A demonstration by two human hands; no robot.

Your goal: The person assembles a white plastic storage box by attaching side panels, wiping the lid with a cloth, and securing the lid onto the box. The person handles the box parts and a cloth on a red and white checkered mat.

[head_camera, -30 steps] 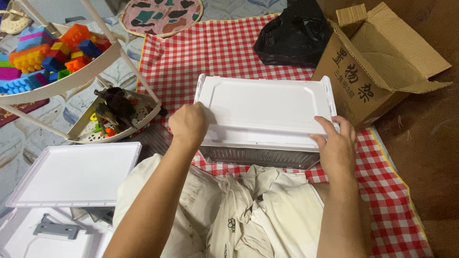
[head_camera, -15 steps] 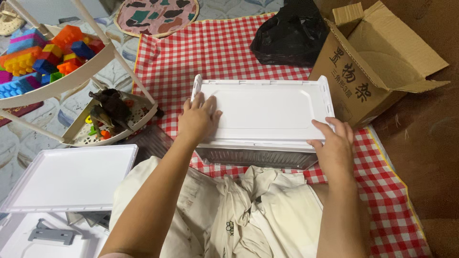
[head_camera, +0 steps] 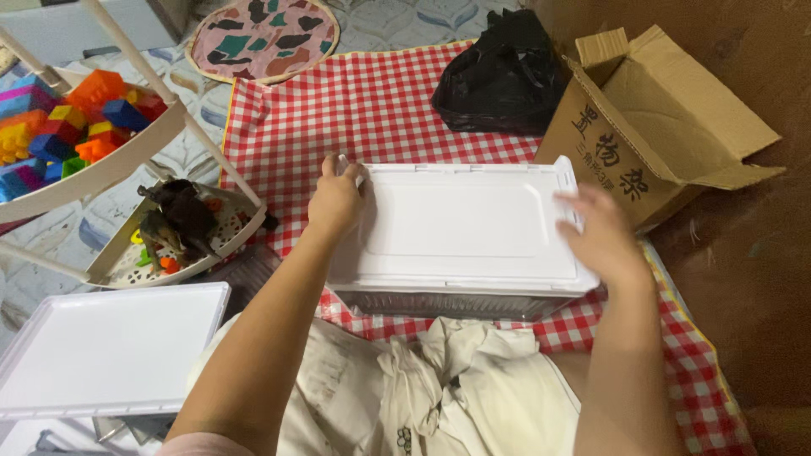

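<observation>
A white rectangular lid [head_camera: 460,224] lies on top of a clear plastic storage box [head_camera: 439,304] that stands on a red-and-white checked cloth [head_camera: 372,101]. My left hand [head_camera: 336,201] presses on the lid's far left corner, fingers curled over the edge. My right hand [head_camera: 600,232] rests on the lid's right edge with fingers spread; it is slightly blurred. The box's contents are hidden under the lid. My lap in light clothing [head_camera: 422,388] sits just in front of the box.
An open cardboard box [head_camera: 667,127] lies at the right, a black plastic bag [head_camera: 503,76] behind the storage box. A white tiered rack [head_camera: 127,160] with coloured toy bricks [head_camera: 80,114] stands at the left. Another white lid [head_camera: 106,350] lies at the lower left. A round patterned mat [head_camera: 262,38] lies at the back.
My left hand has slid from the lid's near left edge up to its far left corner. My right hand has moved up along the right edge, fingers spread.
</observation>
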